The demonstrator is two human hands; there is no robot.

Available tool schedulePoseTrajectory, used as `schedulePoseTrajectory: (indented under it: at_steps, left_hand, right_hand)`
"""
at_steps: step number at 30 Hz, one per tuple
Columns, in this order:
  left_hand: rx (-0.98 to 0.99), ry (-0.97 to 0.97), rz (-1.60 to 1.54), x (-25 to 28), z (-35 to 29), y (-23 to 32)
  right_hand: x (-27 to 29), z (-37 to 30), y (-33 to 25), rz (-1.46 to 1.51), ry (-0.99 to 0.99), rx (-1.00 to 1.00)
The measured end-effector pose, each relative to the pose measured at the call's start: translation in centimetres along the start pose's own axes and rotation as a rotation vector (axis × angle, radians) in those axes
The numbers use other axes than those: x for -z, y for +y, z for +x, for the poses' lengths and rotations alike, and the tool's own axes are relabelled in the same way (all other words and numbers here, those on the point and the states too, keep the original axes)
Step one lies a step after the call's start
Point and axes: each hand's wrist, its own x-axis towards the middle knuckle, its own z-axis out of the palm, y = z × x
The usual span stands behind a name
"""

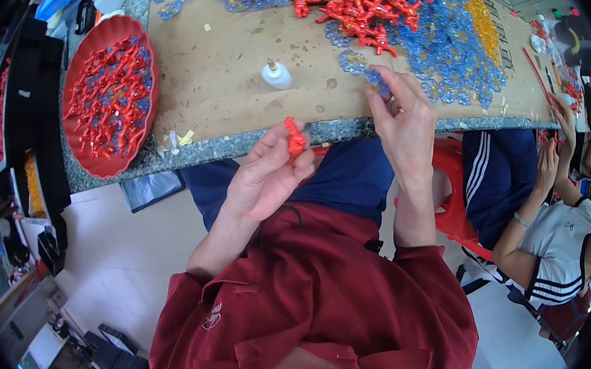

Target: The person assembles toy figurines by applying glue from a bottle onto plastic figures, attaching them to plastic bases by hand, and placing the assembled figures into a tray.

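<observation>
**Picking a blue piece while the red piece waits in the other hand**

At the near edge of the table (271, 144), the work divides between two hands. The left hand (268, 178) holds a small red plastic piece (294, 139) pinched between thumb and fingertips, raised just off the stone edge and above the lap. The right hand (403, 120) reaches onto the brown cardboard sheet (214, 65), its fingertips closed on a small blue translucent piece (378, 81) at the near fringe of the blue pile (448, 50).

Procedure, as judged from this position:

- Keep the left-hand pinch firm but light — the red piece appears thin and branched, so it may well flex or snap under pressure.
- Lift only one blue piece. The pile is dense and interlocked, so a neighbour is likely to come up with it; a short shake over the cardboard should free it.
- Bring the two pieces together over the table, not over the lap, so a dropped part lands on the cardboard.
- The white glue bottle (275, 74) stands upright between the hands, apart from both — route the right hand around it.

Surroundings: a heap of red pieces (357, 4) lies behind the blue pile, with yellow pieces (480, 21) beyond it. A red tray (82, 53) at the left end holds mixed red and blue parts. A second person's hand (565, 117) works at the right end.
</observation>
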Motion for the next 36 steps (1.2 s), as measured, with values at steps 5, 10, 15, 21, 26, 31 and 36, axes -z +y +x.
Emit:
schedulePoseTrajectory:
  at_steps: [5,10,15,21,26,31,36]
  left_hand:
    - [-0.019,-0.038,-0.031,-0.1,1.1,-0.7]
    - [-0.038,-0.033,-0.005,0.3,0.8,-0.3]
    - [-0.036,-0.094,0.085,0.2,0.5,-0.5]
    - [-0.120,-0.109,0.184,0.3,0.6,-0.5]
    - [-0.260,-0.062,0.377,0.3,0.6,-0.6]
    - [-0.350,-0.053,0.549,0.2,0.5,-0.5]
    - [-0.354,-0.067,0.544,0.2,0.4,-0.6]
  right_hand:
    - [-0.3,-2.3,-2.3,0.121,-0.101,0.202]
    - [0.0,-3.1,-2.0,0.361,-0.311,0.125]
    - [0.2,-2.6,-0.6,1.016,-0.606,-0.395]
    - [-0.2,-3.3,0.3,1.381,-0.529,-0.510]
    - [-0.8,-4.6,-0.1,1.382,-0.486,-0.338]
    - [-0.7,-4.9,-0.7,1.330,-0.475,-0.355]
    - [-0.7,-4.9,-0.6,1.330,-0.485,-0.376]
